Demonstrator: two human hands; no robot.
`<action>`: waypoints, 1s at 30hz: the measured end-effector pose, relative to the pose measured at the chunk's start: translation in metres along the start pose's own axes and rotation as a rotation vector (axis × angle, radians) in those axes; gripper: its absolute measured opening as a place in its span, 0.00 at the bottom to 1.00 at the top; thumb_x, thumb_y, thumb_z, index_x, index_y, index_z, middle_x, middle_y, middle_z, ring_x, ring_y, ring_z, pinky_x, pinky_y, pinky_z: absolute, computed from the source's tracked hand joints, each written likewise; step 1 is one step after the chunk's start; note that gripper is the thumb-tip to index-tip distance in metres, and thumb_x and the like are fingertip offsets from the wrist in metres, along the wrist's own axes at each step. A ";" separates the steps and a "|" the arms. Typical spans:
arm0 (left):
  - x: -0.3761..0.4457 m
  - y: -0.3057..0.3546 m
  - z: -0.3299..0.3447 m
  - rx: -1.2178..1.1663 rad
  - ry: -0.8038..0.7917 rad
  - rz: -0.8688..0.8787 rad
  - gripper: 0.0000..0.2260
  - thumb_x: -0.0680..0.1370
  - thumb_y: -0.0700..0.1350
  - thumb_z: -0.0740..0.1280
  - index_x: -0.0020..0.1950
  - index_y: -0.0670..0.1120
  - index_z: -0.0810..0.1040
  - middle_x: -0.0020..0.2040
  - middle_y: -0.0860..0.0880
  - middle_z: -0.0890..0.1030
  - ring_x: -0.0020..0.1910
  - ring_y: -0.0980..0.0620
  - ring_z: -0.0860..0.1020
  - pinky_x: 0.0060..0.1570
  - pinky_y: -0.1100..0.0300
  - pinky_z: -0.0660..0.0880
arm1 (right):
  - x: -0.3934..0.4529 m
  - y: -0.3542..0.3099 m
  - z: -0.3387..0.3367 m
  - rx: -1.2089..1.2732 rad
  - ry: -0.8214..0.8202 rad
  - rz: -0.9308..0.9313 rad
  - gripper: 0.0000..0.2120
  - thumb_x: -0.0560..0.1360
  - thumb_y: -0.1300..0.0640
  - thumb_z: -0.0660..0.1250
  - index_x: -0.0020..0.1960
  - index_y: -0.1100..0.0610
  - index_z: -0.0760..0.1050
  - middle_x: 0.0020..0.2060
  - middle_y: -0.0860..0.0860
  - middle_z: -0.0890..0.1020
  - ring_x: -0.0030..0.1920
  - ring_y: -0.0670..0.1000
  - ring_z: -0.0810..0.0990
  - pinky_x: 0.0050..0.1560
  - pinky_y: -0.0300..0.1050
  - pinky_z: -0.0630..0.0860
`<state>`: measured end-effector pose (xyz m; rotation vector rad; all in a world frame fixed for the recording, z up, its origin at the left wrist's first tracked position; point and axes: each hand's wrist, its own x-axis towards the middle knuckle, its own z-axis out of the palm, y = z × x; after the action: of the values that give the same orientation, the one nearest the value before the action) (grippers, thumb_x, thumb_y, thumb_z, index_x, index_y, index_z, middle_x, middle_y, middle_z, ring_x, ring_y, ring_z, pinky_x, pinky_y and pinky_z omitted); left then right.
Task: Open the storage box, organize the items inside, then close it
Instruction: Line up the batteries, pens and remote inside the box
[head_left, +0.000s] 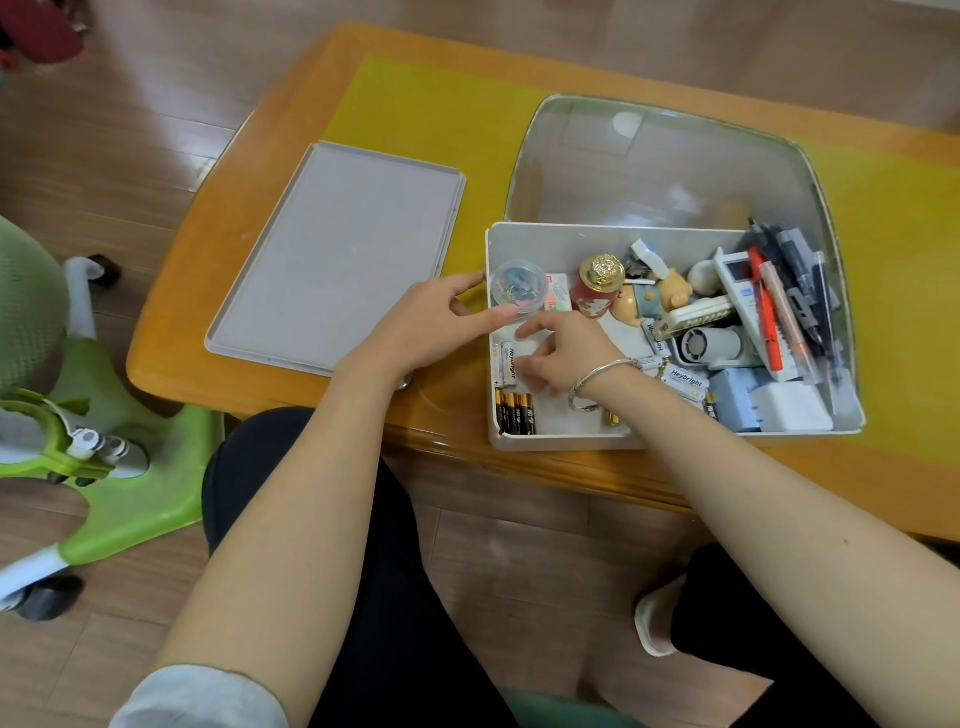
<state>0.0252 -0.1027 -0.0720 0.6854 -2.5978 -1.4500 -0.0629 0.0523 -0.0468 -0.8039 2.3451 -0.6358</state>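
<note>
Left hand (431, 325): fingers straight, steadying box (491, 415).
Right hand (558, 353): fingers curled on white battery (510, 364).
Risk: nudged batteries roll apart (loose, round).

Single view, head-mounted, wide-angle: straight edges bow near the frame borders. It looks forward and steeply down from above the seated person's lap. Both forearms enter from the bottom edge and run up to mid-frame, where the left hand (434, 325) and right hand (563, 353) meet at the near-left corner of the storage box (540, 441). The box sits right of centre, the lid (337, 254) left of it, both close and sharp. The table (218, 291) fills the upper middle; floor shows around it, knees at the bottom. No second view, so no shared area.
</note>
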 end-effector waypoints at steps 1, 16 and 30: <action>0.000 0.000 0.000 0.001 -0.001 0.004 0.42 0.63 0.77 0.61 0.73 0.59 0.67 0.42 0.50 0.83 0.44 0.55 0.80 0.42 0.63 0.75 | -0.001 -0.001 0.001 -0.010 -0.012 -0.007 0.16 0.73 0.58 0.70 0.60 0.55 0.74 0.40 0.55 0.84 0.38 0.52 0.81 0.47 0.49 0.79; -0.001 0.003 0.000 0.000 0.008 0.015 0.41 0.64 0.76 0.61 0.73 0.58 0.67 0.40 0.55 0.82 0.43 0.57 0.80 0.37 0.68 0.70 | -0.007 -0.008 0.000 -0.146 -0.123 -0.101 0.25 0.74 0.66 0.60 0.69 0.50 0.69 0.56 0.57 0.80 0.57 0.55 0.78 0.59 0.47 0.75; -0.002 0.003 -0.001 -0.004 -0.010 0.000 0.42 0.64 0.76 0.62 0.73 0.57 0.67 0.42 0.52 0.83 0.44 0.56 0.80 0.40 0.65 0.73 | -0.003 0.004 -0.005 -0.190 -0.097 -0.084 0.19 0.74 0.61 0.65 0.64 0.53 0.72 0.48 0.54 0.81 0.49 0.52 0.79 0.51 0.42 0.73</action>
<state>0.0258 -0.1014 -0.0685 0.6792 -2.6021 -1.4617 -0.0653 0.0582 -0.0442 -1.0000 2.3169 -0.4021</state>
